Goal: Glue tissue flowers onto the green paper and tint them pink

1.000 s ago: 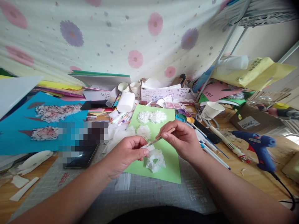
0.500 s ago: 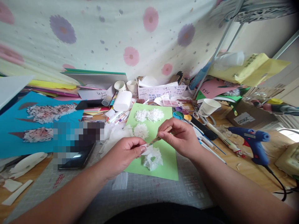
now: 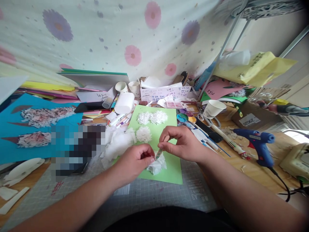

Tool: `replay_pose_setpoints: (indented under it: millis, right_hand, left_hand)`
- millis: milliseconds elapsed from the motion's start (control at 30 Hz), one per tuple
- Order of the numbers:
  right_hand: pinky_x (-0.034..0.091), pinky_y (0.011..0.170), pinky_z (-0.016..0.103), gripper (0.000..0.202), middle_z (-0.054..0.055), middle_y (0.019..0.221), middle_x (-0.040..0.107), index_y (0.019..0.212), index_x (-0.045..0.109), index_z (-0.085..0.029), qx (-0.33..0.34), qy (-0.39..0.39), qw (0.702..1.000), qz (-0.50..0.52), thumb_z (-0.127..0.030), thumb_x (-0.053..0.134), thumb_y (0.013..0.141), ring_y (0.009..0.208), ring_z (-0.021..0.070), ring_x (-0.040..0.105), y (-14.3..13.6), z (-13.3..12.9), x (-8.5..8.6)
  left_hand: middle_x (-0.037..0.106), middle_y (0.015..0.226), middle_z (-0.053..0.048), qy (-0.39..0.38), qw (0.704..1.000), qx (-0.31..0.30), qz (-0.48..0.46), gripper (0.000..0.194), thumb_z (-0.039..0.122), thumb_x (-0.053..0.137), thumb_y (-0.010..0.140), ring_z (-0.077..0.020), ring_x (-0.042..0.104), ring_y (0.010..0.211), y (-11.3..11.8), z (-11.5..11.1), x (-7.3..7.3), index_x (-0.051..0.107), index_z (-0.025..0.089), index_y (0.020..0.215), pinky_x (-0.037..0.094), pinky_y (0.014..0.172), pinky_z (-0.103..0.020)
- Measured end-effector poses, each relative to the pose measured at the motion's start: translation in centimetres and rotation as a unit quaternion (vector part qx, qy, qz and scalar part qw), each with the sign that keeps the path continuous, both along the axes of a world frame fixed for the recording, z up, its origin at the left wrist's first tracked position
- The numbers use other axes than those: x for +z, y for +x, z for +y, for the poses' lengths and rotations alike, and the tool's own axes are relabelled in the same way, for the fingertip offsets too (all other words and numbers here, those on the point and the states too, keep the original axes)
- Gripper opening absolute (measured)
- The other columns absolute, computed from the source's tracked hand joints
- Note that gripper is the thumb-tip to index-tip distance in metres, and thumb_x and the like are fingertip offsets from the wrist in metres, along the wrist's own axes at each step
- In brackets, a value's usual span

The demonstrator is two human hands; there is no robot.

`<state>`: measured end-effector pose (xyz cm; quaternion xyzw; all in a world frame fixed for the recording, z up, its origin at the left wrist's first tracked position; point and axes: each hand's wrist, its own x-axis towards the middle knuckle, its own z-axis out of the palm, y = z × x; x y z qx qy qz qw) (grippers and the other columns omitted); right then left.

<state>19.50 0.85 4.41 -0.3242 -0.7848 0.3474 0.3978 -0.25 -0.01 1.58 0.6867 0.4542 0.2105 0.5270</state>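
Note:
On a green sheet (image 3: 172, 170) lie white crumpled-paper clusters: a wide one (image 3: 152, 118) at the top, a round one (image 3: 144, 134) in the middle and a looser ring (image 3: 158, 165) at the bottom. My right hand (image 3: 180, 143) pinches a small pointed stick (image 3: 159, 152), its tip down over the bottom ring. Beside that tip, my left hand (image 3: 136, 161) has its thumb and fingers pressed together at the ring's left edge; what they hold is mostly hidden. White tissue paper (image 3: 118, 141) is heaped to the left of the sheet.
A grey cutting mat (image 3: 101, 196) lies underneath. On the right are a blue glue gun (image 3: 257, 143) with its cord, a paper cup (image 3: 214, 109), brushes and paint pots (image 3: 182, 118). A blue sheet (image 3: 60, 119) with paper shapes is at the left, by a phone.
My right hand has moved down and slightly left, and the stick now points steeply down at the bottom ring. The white piece at my left fingertips is now mostly hidden. The view has shifted slightly.

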Motion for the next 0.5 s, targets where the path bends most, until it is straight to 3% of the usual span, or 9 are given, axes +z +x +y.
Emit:
replay_pose_setpoints:
  millis: [267, 500]
  right_hand:
    - [0.045, 0.057, 0.02, 0.009, 0.0, 0.065, 0.062, 0.07, 0.058, -0.015, 0.027, 0.022, 0.998, -0.043, -0.012, 0.062, 0.077, 0.059, 0.0099, 0.056, 0.0, -0.1, 0.0]
    - [0.042, 0.056, 0.02, 0.007, 0.0, 0.065, 0.062, 0.071, 0.059, -0.015, 0.032, 0.058, 0.992, -0.107, -0.014, 0.063, 0.077, 0.058, 0.01, 0.055, -0.1, -0.1, -0.2]
  left_hand:
    - [0.052, 0.071, 0.002, 0.041, 0.999, 0.0, 0.036, 0.007, 0.021, 0.058, 0.073, -0.0147, 0.05, 0.068, 0.1, 0.3, -0.3, 0.056, 0.017, 0.066, 0.039, 0.062, -0.027]
    - [0.056, 0.08, -0.001, 0.054, 0.998, -0.007, 0.044, 0.008, 0.024, 0.058, 0.077, -0.0162, 0.054, 0.073, 0.1, 0.5, -1.2, 0.062, 0.017, 0.075, 0.042, 0.064, -0.027]
